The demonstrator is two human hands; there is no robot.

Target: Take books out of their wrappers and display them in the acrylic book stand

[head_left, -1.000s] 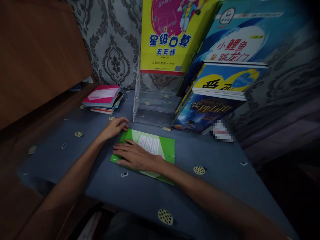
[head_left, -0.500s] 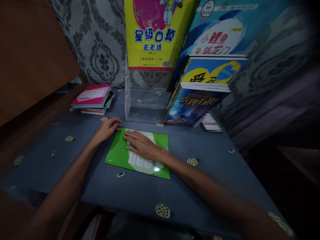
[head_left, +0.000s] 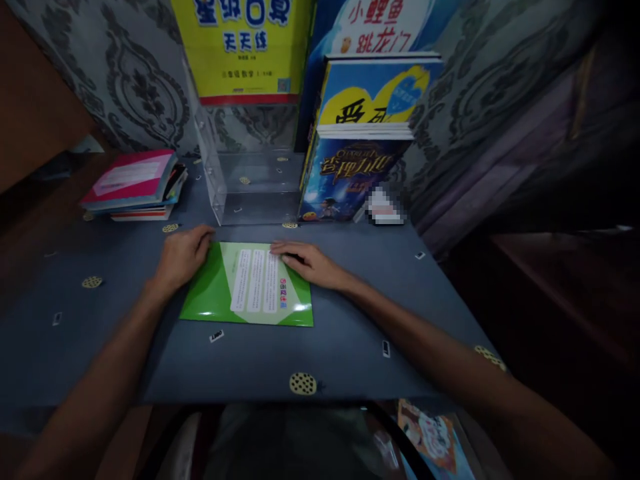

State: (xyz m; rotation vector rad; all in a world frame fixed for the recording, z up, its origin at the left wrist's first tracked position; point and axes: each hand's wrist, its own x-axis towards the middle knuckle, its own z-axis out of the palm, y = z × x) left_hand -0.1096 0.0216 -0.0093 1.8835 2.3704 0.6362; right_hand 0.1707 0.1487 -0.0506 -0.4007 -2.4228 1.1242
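A green book (head_left: 201,293) lies flat on the cloth-covered table, with a pale panel and white text blocks on its cover. The print runs sideways. My left hand (head_left: 184,257) rests at its upper left corner, the fingers loosely bent along the edge and holding nothing visible. Over the upper right part lies my right hand (head_left: 313,264), its fingers stretched onto the cover and the thumb apart from them. Both hands touch or nearly touch the book's edges; the left fingertips are partly hidden.
A clear acrylic stand (head_left: 220,193) behind the green book holds a yellow workbook (head_left: 240,67). Upright at its right are several books, a dark blue one (head_left: 345,177) in front. A stack with a pink book (head_left: 131,177) lies at left. Below the table edge is a colourful book (head_left: 430,433).
My right hand has slid off the middle of the cover to the upper right edge, uncovering the text. The green book has turned slightly and sits straighter. The camera view has shifted.
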